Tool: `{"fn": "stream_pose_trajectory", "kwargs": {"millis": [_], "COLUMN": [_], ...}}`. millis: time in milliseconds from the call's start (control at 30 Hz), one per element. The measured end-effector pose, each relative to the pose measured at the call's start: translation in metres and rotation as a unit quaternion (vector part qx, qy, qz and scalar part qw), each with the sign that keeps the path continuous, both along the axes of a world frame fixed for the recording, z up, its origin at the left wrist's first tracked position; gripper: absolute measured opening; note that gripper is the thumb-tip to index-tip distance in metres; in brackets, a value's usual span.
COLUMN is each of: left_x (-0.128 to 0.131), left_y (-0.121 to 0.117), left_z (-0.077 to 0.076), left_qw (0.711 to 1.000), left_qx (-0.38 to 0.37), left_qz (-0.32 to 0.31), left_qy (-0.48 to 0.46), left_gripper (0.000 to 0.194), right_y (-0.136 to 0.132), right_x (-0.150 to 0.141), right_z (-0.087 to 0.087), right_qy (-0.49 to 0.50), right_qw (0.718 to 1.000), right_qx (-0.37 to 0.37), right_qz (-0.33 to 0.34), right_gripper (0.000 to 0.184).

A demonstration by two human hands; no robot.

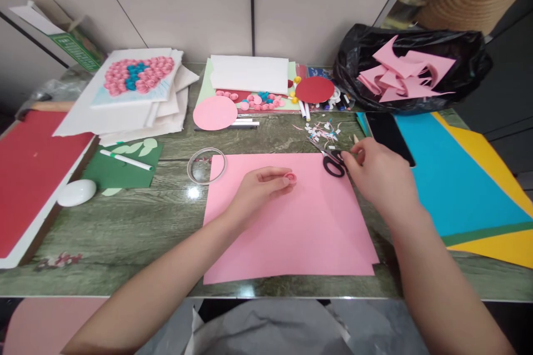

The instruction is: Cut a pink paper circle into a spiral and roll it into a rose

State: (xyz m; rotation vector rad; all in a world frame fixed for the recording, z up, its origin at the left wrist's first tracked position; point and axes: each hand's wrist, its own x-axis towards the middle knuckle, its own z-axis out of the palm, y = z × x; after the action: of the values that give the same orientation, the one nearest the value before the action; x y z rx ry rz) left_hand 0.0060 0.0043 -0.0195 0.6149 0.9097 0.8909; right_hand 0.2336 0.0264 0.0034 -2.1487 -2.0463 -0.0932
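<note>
Between the thumb and fingers of my left hand (266, 183) is a small pink paper coil (290, 178), held just above a large pink paper sheet (287, 233). My right hand (381, 177) is closed, thumb and index finger pinched together, beside the scissors (333, 165) with black handles. A pale pointed tip (356, 138) shows past its fingers; what it belongs to is hidden. The scissors lie at the sheet's upper right edge. A roll of tape (207, 166) overlaps the sheet's upper left corner.
Small paper scraps (322, 131) lie behind the scissors. A black bag (350, 66) of pink offcuts stands at back right, near a phone (390, 136) on blue paper (462, 183). At left are a flower-covered picture (139, 75), green paper (125, 172) and a white oval object (77, 193).
</note>
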Motion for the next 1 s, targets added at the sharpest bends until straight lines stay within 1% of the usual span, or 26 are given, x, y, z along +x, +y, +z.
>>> {"fn": "stream_pose_trajectory", "kwargs": {"millis": [33,100,167,200,267,433,567,633,700,767,800,833,867,900,933,967,1000], "left_x": [-0.001,-0.001,-0.002,-0.002,-0.003,-0.004,-0.004,-0.004,-0.004,-0.004,-0.004,-0.004,-0.004,-0.004,-0.004,-0.004,-0.004], "left_y": [0.0,0.001,0.002,0.002,0.003,0.003,0.004,0.004,0.005,0.005,0.005,0.004,0.004,0.004,0.004,0.004,0.004], "left_z": [0.001,0.002,0.004,0.005,0.006,0.006,0.006,0.007,0.007,0.007,0.007,0.007,0.006,0.006,0.005,0.005,0.004], "left_qw": [1.0,1.0,1.0,1.0,1.0,0.999,0.999,0.998,0.998,0.998,0.998,0.997,0.998,0.998,0.997,0.997,0.997], "left_qx": [-0.005,-0.006,-0.002,0.0,0.004,0.016,0.01,0.007,0.007,0.007,0.006,0.007,0.008,0.011,0.014,0.016,0.018], "left_qz": [0.005,0.011,0.017,0.022,0.031,0.041,0.043,0.045,0.049,0.051,0.051,0.05,0.048,0.048,0.049,0.051,0.055], "left_qy": [-0.008,-0.012,-0.009,-0.007,-0.002,-0.003,-0.029,-0.037,-0.043,-0.047,-0.049,-0.05,-0.05,-0.05,-0.05,-0.05,-0.049], "left_gripper": [0.022,0.022,0.022,0.022,0.024,0.025,0.026,0.024,0.022,0.021,0.021,0.022,0.022,0.022,0.022,0.022,0.023], "right_y": [0.003,0.008,0.01,0.011,0.013,0.017,0.02,0.02,0.02,0.018,0.016,0.013,0.009,0.004,-0.001,-0.007,-0.013], "right_x": [0.007,0.017,0.022,0.023,0.023,0.026,0.034,0.036,0.036,0.031,0.027,0.022,0.016,0.008,0.0,-0.009,-0.017], "right_z": [-0.003,-0.008,-0.012,-0.012,-0.013,-0.013,-0.018,-0.019,-0.014,-0.005,0.0,0.005,0.01,0.014,0.017,0.019,0.02], "right_qy": [-0.04,-0.085,-0.097,-0.097,-0.094,-0.077,-0.06,-0.042,-0.024,0.008,0.031,0.106,0.201,0.317,0.424,0.505,0.554], "right_qw": [0.998,0.988,0.979,0.976,0.975,0.982,0.977,0.978,0.982,0.986,0.988,0.986,0.97,0.941,0.9,0.86,0.831], "right_qx": [-0.027,-0.101,-0.159,-0.176,-0.187,-0.134,-0.158,-0.148,-0.112,-0.05,-0.02,0.049,0.098,0.102,0.096,0.069,0.027], "right_qz": [-0.035,-0.077,-0.086,-0.084,-0.081,-0.105,-0.131,-0.142,-0.153,-0.157,-0.148,-0.118,-0.096,-0.061,-0.023,0.013,0.044], "right_gripper": [0.028,0.035,0.039,0.04,0.04,0.039,0.039,0.036,0.03,0.021,0.017,0.014,0.009,0.006,0.003,0.006,0.018]}}
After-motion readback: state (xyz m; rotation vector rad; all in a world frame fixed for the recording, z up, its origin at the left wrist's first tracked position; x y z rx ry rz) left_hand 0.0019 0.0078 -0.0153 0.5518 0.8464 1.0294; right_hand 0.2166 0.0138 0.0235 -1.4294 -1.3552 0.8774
